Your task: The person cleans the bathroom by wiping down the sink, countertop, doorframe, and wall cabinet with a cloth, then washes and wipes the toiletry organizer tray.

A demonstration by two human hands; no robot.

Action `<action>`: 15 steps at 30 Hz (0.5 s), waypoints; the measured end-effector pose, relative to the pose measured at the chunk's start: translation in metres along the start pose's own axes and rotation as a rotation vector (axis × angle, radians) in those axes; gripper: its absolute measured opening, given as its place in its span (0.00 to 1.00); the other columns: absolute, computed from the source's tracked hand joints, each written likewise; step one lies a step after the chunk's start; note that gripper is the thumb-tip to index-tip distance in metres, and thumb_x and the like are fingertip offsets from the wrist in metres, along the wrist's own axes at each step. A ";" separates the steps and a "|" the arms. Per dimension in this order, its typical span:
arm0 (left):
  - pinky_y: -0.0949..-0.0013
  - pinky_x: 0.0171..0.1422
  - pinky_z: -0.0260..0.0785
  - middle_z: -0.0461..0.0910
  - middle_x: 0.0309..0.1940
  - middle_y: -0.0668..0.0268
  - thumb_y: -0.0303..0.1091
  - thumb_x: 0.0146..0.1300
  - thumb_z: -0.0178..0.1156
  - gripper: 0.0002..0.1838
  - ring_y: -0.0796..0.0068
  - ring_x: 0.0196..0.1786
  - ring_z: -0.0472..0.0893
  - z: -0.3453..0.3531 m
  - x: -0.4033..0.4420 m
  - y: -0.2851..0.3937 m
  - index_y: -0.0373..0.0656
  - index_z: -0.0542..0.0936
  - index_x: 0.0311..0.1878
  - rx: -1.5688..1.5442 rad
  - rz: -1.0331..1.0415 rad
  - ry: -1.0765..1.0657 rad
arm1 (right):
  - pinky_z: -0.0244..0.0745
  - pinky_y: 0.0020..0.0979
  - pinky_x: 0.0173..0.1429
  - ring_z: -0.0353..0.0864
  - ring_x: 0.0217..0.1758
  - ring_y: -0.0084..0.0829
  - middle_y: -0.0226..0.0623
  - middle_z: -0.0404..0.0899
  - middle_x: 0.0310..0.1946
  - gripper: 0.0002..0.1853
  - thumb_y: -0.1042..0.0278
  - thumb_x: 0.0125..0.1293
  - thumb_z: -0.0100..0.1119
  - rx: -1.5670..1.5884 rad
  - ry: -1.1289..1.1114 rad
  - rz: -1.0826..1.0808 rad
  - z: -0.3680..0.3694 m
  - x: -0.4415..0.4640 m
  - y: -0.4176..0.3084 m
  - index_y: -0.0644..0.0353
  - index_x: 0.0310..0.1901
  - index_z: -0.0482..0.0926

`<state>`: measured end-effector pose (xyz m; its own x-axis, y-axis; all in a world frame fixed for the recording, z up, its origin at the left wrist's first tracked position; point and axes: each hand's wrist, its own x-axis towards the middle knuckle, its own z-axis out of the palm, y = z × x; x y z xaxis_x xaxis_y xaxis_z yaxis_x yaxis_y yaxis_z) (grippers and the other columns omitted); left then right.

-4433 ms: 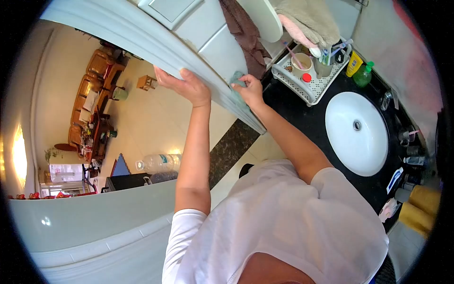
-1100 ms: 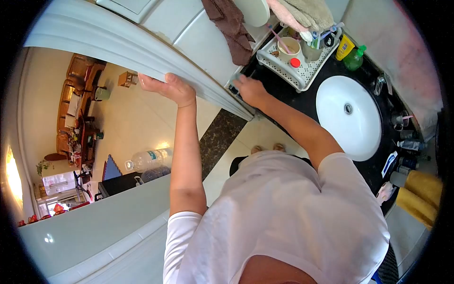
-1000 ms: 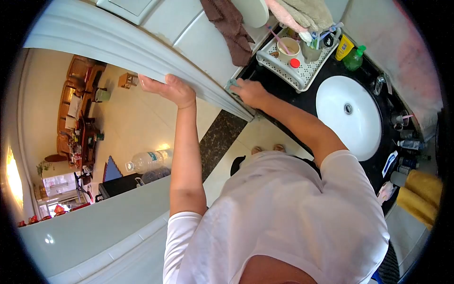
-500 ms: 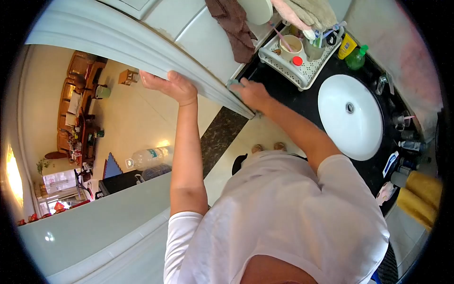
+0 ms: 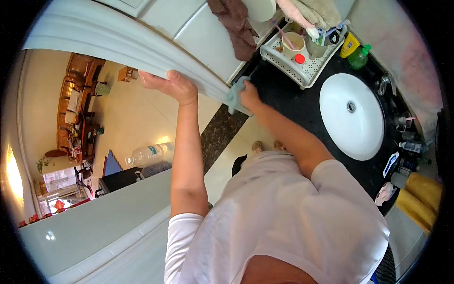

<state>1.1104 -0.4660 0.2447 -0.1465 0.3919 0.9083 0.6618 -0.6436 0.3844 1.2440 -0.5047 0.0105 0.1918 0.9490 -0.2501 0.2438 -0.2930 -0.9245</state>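
My left hand [image 5: 171, 86] rests at the edge of the white door frame [image 5: 127, 47], fingers stretched out and thumb apart, holding nothing. In my right hand [image 5: 250, 98] is a pale blue-green cloth [image 5: 233, 96], bunched under closed fingers. The cloth lies against the lower end of the frame, beside the corner of the black countertop [image 5: 288, 102]. Part of the cloth hangs loose past the fingers.
A white oval sink [image 5: 338, 123] is set in the counter. Behind it stand a white perforated tray [image 5: 309, 78] with cups and a green bottle [image 5: 359, 57]. A brown towel [image 5: 236, 31] hangs nearby. Through the doorway are a plastic bottle [image 5: 149, 155] and wooden furniture.
My right hand has shifted slightly down and left, and more of the cloth now shows, spread over the frame. My left hand has stayed in place.
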 end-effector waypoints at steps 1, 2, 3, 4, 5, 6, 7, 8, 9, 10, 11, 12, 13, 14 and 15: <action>0.48 0.70 0.44 0.56 0.64 0.45 0.69 0.69 0.33 0.46 0.50 0.65 0.54 -0.003 0.000 0.001 0.30 0.51 0.69 0.007 -0.003 -0.008 | 0.62 0.45 0.69 0.66 0.66 0.55 0.57 0.67 0.64 0.31 0.69 0.61 0.56 0.028 0.086 0.049 -0.007 0.009 -0.003 0.68 0.66 0.65; 0.48 0.70 0.44 0.56 0.64 0.45 0.69 0.69 0.33 0.46 0.51 0.65 0.54 -0.002 0.002 0.003 0.30 0.52 0.69 0.012 0.006 -0.012 | 0.67 0.45 0.66 0.65 0.67 0.55 0.59 0.68 0.62 0.31 0.70 0.60 0.56 0.049 0.086 0.112 -0.023 0.018 -0.017 0.68 0.66 0.65; 0.47 0.70 0.44 0.56 0.64 0.46 0.70 0.68 0.33 0.46 0.51 0.65 0.54 -0.001 0.003 0.003 0.31 0.52 0.68 0.016 0.015 -0.011 | 0.69 0.45 0.64 0.66 0.65 0.55 0.59 0.67 0.62 0.30 0.70 0.61 0.56 -0.027 0.113 0.097 -0.029 0.034 -0.011 0.69 0.65 0.65; 0.47 0.70 0.44 0.56 0.64 0.46 0.70 0.68 0.33 0.46 0.51 0.65 0.54 0.000 0.002 0.001 0.31 0.52 0.68 0.022 0.012 -0.009 | 0.71 0.45 0.62 0.67 0.64 0.56 0.60 0.66 0.61 0.29 0.71 0.61 0.56 -0.101 0.139 0.084 -0.032 0.040 -0.009 0.70 0.64 0.66; 0.47 0.70 0.44 0.56 0.64 0.46 0.70 0.69 0.33 0.46 0.51 0.65 0.54 0.000 0.002 -0.001 0.31 0.52 0.69 0.018 0.026 -0.006 | 0.71 0.45 0.62 0.67 0.64 0.56 0.60 0.66 0.61 0.29 0.71 0.61 0.56 -0.104 0.133 0.082 -0.028 0.039 -0.006 0.70 0.64 0.66; 0.47 0.70 0.43 0.56 0.65 0.46 0.69 0.69 0.33 0.46 0.51 0.65 0.54 0.000 0.001 -0.002 0.31 0.52 0.69 0.013 0.040 -0.003 | 0.71 0.45 0.62 0.69 0.62 0.56 0.60 0.64 0.62 0.29 0.70 0.62 0.56 -0.242 0.140 0.025 -0.026 0.031 -0.010 0.71 0.64 0.65; 0.47 0.70 0.43 0.56 0.65 0.46 0.69 0.69 0.33 0.46 0.51 0.65 0.54 -0.001 0.000 -0.001 0.31 0.52 0.69 0.018 0.037 -0.003 | 0.72 0.45 0.62 0.70 0.60 0.56 0.60 0.63 0.62 0.29 0.70 0.62 0.56 -0.380 0.146 -0.032 -0.024 0.021 -0.011 0.72 0.64 0.64; 0.49 0.70 0.44 0.56 0.64 0.47 0.68 0.70 0.33 0.44 0.52 0.64 0.55 -0.001 0.000 0.001 0.31 0.52 0.69 0.051 0.050 -0.004 | 0.72 0.45 0.62 0.70 0.60 0.56 0.60 0.63 0.62 0.29 0.70 0.62 0.56 -0.381 0.143 -0.033 -0.022 0.009 -0.010 0.72 0.64 0.64; 0.50 0.69 0.44 0.56 0.63 0.47 0.66 0.71 0.33 0.43 0.53 0.64 0.55 -0.001 0.001 0.001 0.32 0.51 0.69 0.082 0.064 -0.004 | 0.72 0.45 0.62 0.71 0.59 0.56 0.59 0.61 0.63 0.29 0.69 0.62 0.57 -0.474 0.041 -0.090 -0.020 -0.004 -0.009 0.72 0.64 0.63; 0.50 0.69 0.44 0.56 0.63 0.47 0.66 0.71 0.33 0.43 0.53 0.64 0.55 -0.001 0.001 0.000 0.32 0.51 0.69 0.082 0.065 -0.004 | 0.72 0.45 0.62 0.72 0.58 0.55 0.58 0.59 0.63 0.30 0.69 0.62 0.57 -0.566 -0.062 -0.144 -0.020 -0.010 -0.008 0.72 0.64 0.63; 0.50 0.69 0.44 0.56 0.64 0.47 0.66 0.71 0.33 0.43 0.53 0.64 0.55 -0.001 0.001 -0.002 0.32 0.51 0.69 0.087 0.073 -0.005 | 0.72 0.44 0.61 0.73 0.58 0.53 0.56 0.65 0.59 0.28 0.69 0.61 0.59 -0.572 -0.154 -0.122 -0.013 -0.007 0.004 0.71 0.62 0.66; 0.50 0.70 0.44 0.55 0.65 0.47 0.65 0.71 0.33 0.42 0.53 0.64 0.55 -0.001 0.002 -0.002 0.32 0.51 0.69 0.091 0.082 -0.005 | 0.72 0.44 0.61 0.73 0.58 0.53 0.56 0.65 0.59 0.28 0.69 0.61 0.59 -0.573 -0.151 -0.124 -0.013 -0.012 0.003 0.71 0.62 0.66; 0.50 0.70 0.44 0.55 0.65 0.47 0.65 0.71 0.33 0.42 0.53 0.64 0.55 -0.001 0.001 -0.001 0.32 0.51 0.69 0.088 0.085 -0.003 | 0.72 0.43 0.60 0.73 0.57 0.52 0.53 0.69 0.56 0.26 0.69 0.60 0.60 -0.357 -0.099 -0.190 -0.012 -0.020 0.002 0.70 0.59 0.69; 0.50 0.69 0.44 0.55 0.65 0.47 0.65 0.72 0.33 0.42 0.53 0.64 0.55 -0.002 0.002 -0.001 0.31 0.51 0.69 0.092 0.083 -0.006 | 0.72 0.42 0.60 0.74 0.55 0.50 0.51 0.72 0.52 0.24 0.70 0.59 0.61 -0.140 -0.048 -0.257 -0.010 -0.026 0.000 0.69 0.57 0.72; 0.50 0.69 0.44 0.55 0.65 0.47 0.65 0.72 0.32 0.42 0.53 0.64 0.56 -0.002 0.002 0.000 0.31 0.52 0.69 0.097 0.078 -0.010 | 0.72 0.42 0.60 0.74 0.55 0.50 0.51 0.72 0.52 0.24 0.70 0.59 0.61 -0.141 -0.046 -0.261 -0.008 -0.033 -0.014 0.69 0.57 0.72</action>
<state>1.1086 -0.4664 0.2463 -0.0842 0.3500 0.9329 0.7387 -0.6064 0.2942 1.2422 -0.5333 0.0339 0.0625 0.9977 -0.0256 0.4097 -0.0490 -0.9109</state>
